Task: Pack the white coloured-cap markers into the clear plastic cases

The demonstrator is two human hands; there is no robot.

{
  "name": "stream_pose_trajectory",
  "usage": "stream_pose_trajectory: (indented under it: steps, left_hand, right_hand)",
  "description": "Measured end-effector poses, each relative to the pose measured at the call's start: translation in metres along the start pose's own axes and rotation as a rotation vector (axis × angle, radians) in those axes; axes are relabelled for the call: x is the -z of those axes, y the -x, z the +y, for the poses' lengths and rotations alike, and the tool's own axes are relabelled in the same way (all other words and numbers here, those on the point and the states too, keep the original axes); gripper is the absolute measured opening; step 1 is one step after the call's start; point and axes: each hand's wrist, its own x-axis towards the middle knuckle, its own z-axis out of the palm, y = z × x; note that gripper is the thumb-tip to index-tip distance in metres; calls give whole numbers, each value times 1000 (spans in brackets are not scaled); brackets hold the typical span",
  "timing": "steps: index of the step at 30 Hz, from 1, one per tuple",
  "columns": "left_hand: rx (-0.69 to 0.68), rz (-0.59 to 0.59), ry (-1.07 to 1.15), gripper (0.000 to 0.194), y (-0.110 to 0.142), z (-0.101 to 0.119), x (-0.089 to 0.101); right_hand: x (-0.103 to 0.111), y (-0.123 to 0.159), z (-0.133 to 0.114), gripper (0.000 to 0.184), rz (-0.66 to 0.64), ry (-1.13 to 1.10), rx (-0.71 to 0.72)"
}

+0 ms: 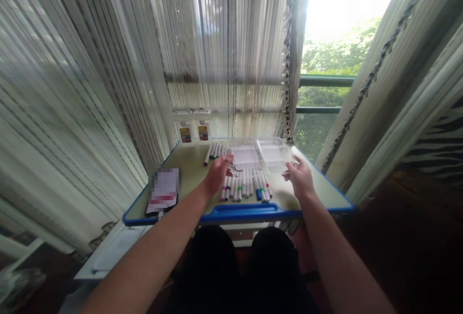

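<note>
A clear plastic case (247,157) lies opened flat on the small table, its two halves side by side. My left hand (219,170) grips the case at its left edge, thumb and fingers closed. At the right edge of the other half, my right hand (298,174) is closed with the fingers pinched on the clear plastic. A row of white markers (249,186) with coloured ends, purple, green, blue and red among them, lies just in front of the case. Several more white markers (211,153) lie behind my left hand.
Two upright clear cases (193,127) with printed labels stand at the table's back left corner. A phone (163,191) with a cable lies on the left. The table (193,179) has a blue rim and a raised front ledge (242,209). Curtains (231,53) hang close behind.
</note>
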Motion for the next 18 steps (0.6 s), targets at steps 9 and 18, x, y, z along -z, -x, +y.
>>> stream_pose_trajectory:
  steps: [9,18]
  left_hand:
    - [-179,-597,-675,72,-26,21,-30]
    - [-367,-923,-1407,69,-22,14,-79]
  right_hand:
    - [61,-39,1,52,146,33,-81]
    - [93,-32,12,51,308,165,-94]
